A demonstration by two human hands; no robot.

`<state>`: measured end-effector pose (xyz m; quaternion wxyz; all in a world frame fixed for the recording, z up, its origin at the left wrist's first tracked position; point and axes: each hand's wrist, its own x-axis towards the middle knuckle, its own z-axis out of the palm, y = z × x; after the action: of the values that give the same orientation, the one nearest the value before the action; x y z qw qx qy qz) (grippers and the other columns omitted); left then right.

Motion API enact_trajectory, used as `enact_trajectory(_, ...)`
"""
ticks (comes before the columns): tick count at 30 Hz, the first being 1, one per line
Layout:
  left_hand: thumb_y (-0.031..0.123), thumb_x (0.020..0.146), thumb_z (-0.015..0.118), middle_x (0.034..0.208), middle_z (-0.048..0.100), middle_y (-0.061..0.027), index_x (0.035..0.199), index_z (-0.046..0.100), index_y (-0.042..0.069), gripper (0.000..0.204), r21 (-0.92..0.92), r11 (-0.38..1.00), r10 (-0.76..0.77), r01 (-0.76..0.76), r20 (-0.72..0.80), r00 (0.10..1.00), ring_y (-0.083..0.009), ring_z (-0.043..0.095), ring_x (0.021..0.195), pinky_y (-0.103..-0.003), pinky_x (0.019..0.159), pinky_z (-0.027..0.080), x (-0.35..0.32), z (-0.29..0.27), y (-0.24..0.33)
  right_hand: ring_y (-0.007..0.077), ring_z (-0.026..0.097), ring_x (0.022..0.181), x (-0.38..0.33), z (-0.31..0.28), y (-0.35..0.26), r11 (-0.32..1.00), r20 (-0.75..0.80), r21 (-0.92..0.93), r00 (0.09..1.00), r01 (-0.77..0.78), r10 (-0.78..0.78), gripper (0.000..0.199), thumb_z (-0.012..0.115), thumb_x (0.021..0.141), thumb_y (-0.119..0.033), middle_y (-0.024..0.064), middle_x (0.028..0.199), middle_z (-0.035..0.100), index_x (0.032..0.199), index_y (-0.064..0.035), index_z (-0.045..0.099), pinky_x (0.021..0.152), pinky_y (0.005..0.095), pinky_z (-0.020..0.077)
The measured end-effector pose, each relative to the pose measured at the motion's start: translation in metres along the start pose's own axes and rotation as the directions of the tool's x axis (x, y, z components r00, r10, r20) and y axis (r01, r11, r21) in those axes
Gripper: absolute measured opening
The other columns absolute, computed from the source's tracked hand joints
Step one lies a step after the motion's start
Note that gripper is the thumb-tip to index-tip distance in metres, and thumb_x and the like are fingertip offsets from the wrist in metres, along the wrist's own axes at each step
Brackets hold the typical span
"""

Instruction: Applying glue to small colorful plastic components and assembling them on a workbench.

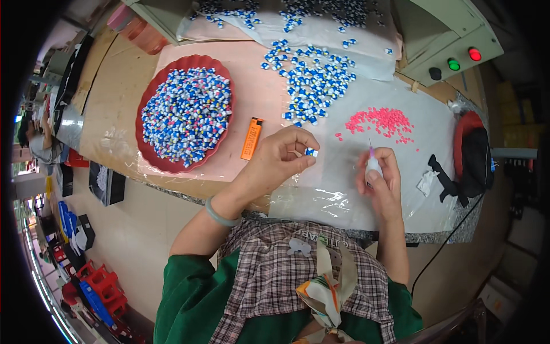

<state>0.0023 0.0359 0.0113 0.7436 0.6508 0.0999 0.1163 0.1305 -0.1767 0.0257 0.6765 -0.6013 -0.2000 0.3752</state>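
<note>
Between the thumb and forefinger of my left hand (279, 153) is a small blue-and-white piece (311, 152). My right hand (380, 182) grips a small white bottle (373, 166) with a purple collar and a thin needle tip pointing away from me. The needle tip is apart from the piece. Beyond my right hand lies a spread of tiny pink pieces (382, 120). Loose blue-and-white pieces (321, 77) are scattered past my left hand. An orange lighter (251, 139) lies just left of that hand.
A red scalloped bowl (228, 73) heaped with blue, white and pink pieces stands at left. Behind it is a pink-lidded jar (140, 33). A grey machine housing (447, 34) with lit buttons borders the far right. A black-and-red bundle (472, 155) and a crumpled tissue (427, 182) lie at right.
</note>
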Motion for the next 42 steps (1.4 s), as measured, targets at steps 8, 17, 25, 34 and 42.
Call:
enact_trajectory(8, 0.001, 0.087, 0.066, 0.087, 0.062, 0.0002, 0.108, 0.061, 0.001, 0.022, -0.162, 0.961, -0.216, 0.223, 0.056, 0.975, -0.0041, 0.058, 0.075, -0.019, 0.067, 0.048, -0.007, 0.020, 0.000, 0.0124, 0.057, 0.063, -0.001, -0.003, -0.005, 0.987, -0.080, -0.058, 0.985, 0.150, -0.154, 0.015, 0.062, 0.084, -0.005, 0.0096, 0.105, 0.053, 0.097, -0.0003, 0.059, 0.047, 0.0200, 0.0371)
enact_trajectory(17, 0.000, 0.087, 0.065, 0.094, 0.067, -0.0057, 0.109, 0.061, -0.002, 0.022, -0.232, 0.935, -0.259, 0.267, 0.065, 0.964, -0.0100, 0.065, 0.088, -0.022, 0.077, 0.053, -0.011, 0.026, -0.001, 0.0111, 0.056, 0.060, -0.006, -0.005, -0.013, 0.988, -0.152, -0.083, 0.978, 0.133, -0.144, 0.028, 0.067, 0.083, -0.005, 0.0122, 0.099, 0.061, 0.108, -0.0018, 0.054, 0.049, 0.0199, 0.0390)
enact_trajectory(25, -0.002, 0.087, 0.064, 0.100, 0.063, -0.0093, 0.108, 0.059, -0.004, 0.022, -0.266, 0.931, -0.244, 0.249, 0.052, 0.968, -0.0157, 0.065, 0.093, -0.026, 0.080, 0.053, -0.016, 0.031, 0.003, 0.0113, 0.057, 0.059, -0.013, 0.008, -0.017, 0.892, -0.193, -0.318, 0.899, 0.322, -0.394, 0.036, 0.064, 0.090, -0.014, 0.0150, 0.092, 0.065, 0.120, 0.0011, 0.050, 0.050, 0.0208, 0.0420)
enact_trajectory(34, -0.003, 0.085, 0.066, 0.098, 0.065, -0.0080, 0.107, 0.059, -0.004, 0.023, -0.252, 0.929, -0.266, 0.272, 0.058, 0.962, -0.0141, 0.066, 0.092, -0.024, 0.083, 0.054, -0.017, 0.032, -0.001, 0.0123, 0.058, 0.059, -0.020, 0.011, -0.019, 0.704, -0.051, -0.564, 0.833, 0.432, -0.552, 0.041, 0.054, 0.096, -0.021, 0.0154, 0.090, 0.066, 0.128, 0.0042, 0.047, 0.050, 0.0212, 0.0439)
enact_trajectory(42, 0.000, 0.086, 0.068, 0.097, 0.065, -0.0056, 0.107, 0.061, -0.001, 0.023, -0.258, 0.936, -0.233, 0.241, 0.060, 0.971, -0.0088, 0.064, 0.089, -0.020, 0.079, 0.052, -0.017, 0.033, -0.008, 0.0118, 0.059, 0.057, -0.020, 0.011, -0.019, 0.606, 0.010, -0.660, 0.811, 0.445, -0.585, 0.042, 0.055, 0.096, -0.022, 0.0158, 0.088, 0.067, 0.128, 0.0048, 0.048, 0.050, 0.0210, 0.0462)
